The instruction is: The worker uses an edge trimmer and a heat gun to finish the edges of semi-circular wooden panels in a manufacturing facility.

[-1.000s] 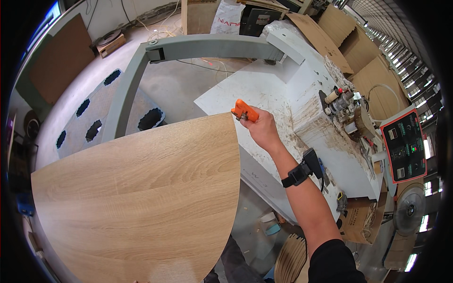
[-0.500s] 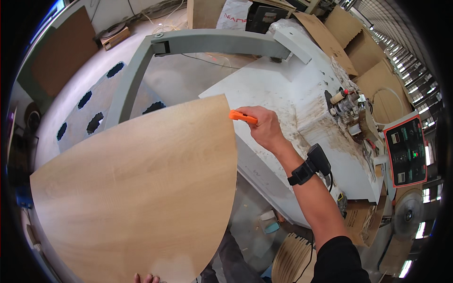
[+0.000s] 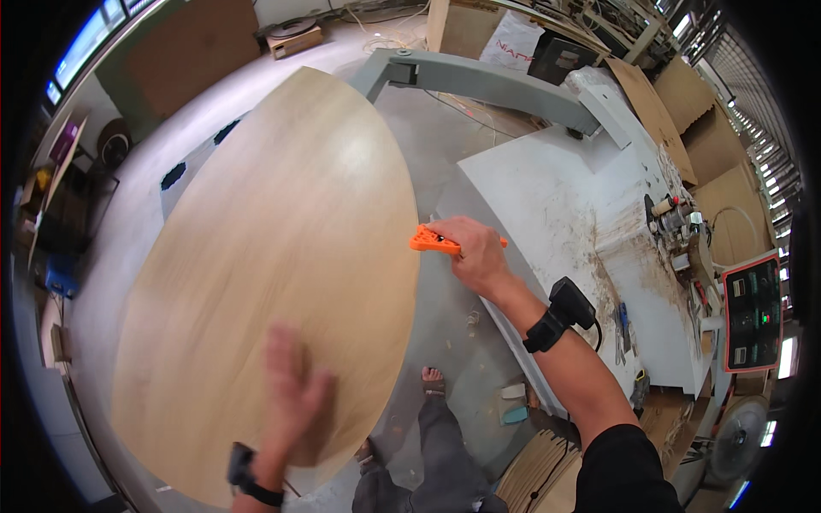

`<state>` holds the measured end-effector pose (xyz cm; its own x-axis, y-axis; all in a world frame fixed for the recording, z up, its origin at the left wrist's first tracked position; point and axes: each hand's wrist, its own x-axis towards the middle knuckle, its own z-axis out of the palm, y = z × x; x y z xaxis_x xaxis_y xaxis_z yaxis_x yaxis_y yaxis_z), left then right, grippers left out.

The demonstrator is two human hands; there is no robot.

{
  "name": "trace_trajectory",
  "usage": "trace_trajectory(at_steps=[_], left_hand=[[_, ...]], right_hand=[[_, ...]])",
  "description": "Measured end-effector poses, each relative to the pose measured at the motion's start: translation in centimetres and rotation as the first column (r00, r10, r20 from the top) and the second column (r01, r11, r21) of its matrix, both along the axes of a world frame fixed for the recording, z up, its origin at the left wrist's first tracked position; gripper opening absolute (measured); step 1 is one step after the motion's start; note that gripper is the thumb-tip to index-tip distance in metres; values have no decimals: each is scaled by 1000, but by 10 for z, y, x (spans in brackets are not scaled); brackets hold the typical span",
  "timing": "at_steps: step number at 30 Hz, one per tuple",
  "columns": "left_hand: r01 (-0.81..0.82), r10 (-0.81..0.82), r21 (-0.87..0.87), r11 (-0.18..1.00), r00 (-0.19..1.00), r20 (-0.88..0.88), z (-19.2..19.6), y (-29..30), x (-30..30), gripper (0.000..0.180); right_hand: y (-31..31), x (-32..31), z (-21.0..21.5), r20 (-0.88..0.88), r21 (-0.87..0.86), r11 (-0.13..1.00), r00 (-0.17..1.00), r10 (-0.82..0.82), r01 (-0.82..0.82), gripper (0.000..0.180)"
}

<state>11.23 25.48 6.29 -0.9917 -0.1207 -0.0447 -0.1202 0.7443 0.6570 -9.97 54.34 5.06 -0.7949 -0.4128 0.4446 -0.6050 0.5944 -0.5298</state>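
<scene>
You are holding a large oval light-wood veneered panel out over the concrete floor, just beside the white dusty tabletop. Your right hand is clenching a small orange plastic trimming tool at the panel's right edge. Your left hand, blurred, is lying flat and released on the face. Edge work looks partway; how much remains is unclear.
</scene>
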Motion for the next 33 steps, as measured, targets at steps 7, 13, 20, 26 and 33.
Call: trace_trajectory(at_steps=[7,13,20,26,33], left_hand=[[-580,720,-476,662,668,188,-53,-451,315,85],[-602,253,482,637,754,607,-15,-335,385,46],[-699,-60,631,336,653,755,-29,-189,435,34],[-662,-144,733,154,719,680,-14,-4,396,40],[-504,-52,864,-15,863,503,-40,133,327,38]], right_hand=[[-52,126,12,-19,26,999,1000,-21,21,39],[-53,238,21,-23,96,989,993,-112,113,45],[-32,366,22,34,130,972,979,-200,194,41],[11,485,35,17,209,943,963,-270,260,36],[22,671,44,376,457,888,917,-135,-57,37]])
